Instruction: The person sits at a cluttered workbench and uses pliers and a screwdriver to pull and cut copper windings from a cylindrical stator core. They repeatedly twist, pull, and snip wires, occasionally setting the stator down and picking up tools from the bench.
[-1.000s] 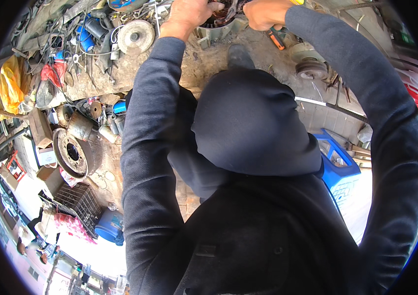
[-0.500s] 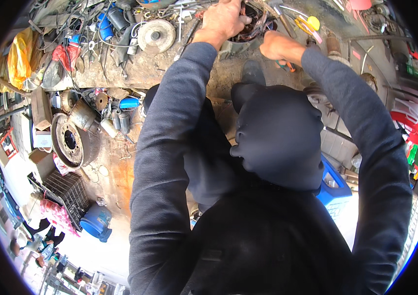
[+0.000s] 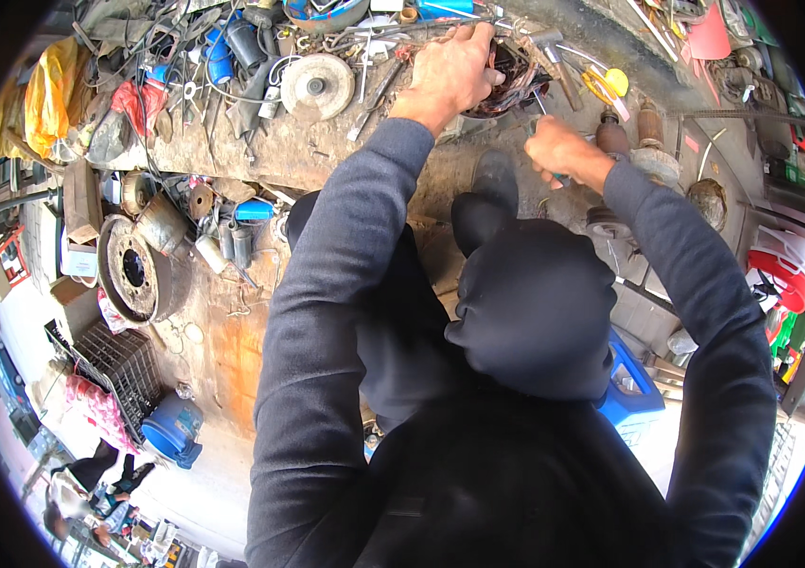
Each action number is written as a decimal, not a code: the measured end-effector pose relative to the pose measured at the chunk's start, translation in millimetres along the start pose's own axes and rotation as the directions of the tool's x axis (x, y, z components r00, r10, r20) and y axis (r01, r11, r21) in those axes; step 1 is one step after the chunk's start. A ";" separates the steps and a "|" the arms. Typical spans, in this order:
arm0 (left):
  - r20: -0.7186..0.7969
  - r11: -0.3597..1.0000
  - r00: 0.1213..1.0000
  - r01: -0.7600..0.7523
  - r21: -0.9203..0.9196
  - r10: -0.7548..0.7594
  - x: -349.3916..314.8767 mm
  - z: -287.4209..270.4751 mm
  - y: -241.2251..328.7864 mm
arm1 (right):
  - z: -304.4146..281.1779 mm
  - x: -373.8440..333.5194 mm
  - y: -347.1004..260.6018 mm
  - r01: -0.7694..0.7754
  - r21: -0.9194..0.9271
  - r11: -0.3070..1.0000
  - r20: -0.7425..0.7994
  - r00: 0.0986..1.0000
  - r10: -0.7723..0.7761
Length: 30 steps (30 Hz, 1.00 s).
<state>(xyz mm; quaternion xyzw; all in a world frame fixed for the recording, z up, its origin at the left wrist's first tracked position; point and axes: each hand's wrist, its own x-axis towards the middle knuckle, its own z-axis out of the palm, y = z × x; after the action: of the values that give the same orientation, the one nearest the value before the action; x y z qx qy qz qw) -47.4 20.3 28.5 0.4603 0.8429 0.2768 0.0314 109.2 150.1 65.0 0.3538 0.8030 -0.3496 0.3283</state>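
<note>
At the far middle, a round metal housing (image 3: 495,115) holds dark reddish wire windings (image 3: 519,83). My left hand (image 3: 450,78) is closed at its left side, fingers curled over the edge of the wires; the exact grip is partly hidden. Just right of the housing, my right hand (image 3: 561,151) is wrapped round a hand tool (image 3: 540,102). Its thin metal tip points up toward the windings, and a bit of its green handle shows below my fist. A hammer (image 3: 560,71) lies right behind the windings, beside yellow-handled pliers (image 3: 601,87).
A round grey disc (image 3: 317,87) and an open-end spanner (image 3: 364,118) lie left of my left hand. Greasy motor parts (image 3: 612,133) stand to the right. A rusty wheel rim (image 3: 134,270), a dark crate (image 3: 118,369) and a blue bucket (image 3: 173,426) occupy the lower left.
My right hand has drawn back from the windings, and the tool's thin tip now shows. My left hand stays at the windings. The whole view has shifted slightly.
</note>
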 end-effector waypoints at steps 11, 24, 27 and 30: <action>0.044 0.997 0.998 0.048 -0.055 -0.046 3.4 -9.5 6.3 | 107.5 67.3 87.5 0.380 0.233 0.895 -0.525 0.824 -0.213; 0.128 0.988 0.986 0.117 -0.099 -0.104 1.8 -20.5 12.4 | 40.7 -4.5 38.9 0.309 -0.050 0.950 -0.277 0.909 -0.311; 0.143 0.984 0.986 0.110 -0.138 -0.090 -1.3 -23.3 11.2 | 47.2 -17.6 23.6 0.220 -0.070 0.973 -0.311 0.922 -0.231; 0.112 0.980 0.994 0.016 -0.200 0.007 -6.6 -16.9 13.6 | 53.2 -27.2 16.4 0.252 -0.067 0.965 -0.349 0.900 -0.259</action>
<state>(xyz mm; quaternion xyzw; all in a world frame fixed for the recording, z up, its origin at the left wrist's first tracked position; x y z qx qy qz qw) -38.4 13.4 48.2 0.4676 0.8087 0.3340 0.1257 151.7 106.9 51.9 0.2994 0.8919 -0.3119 0.1326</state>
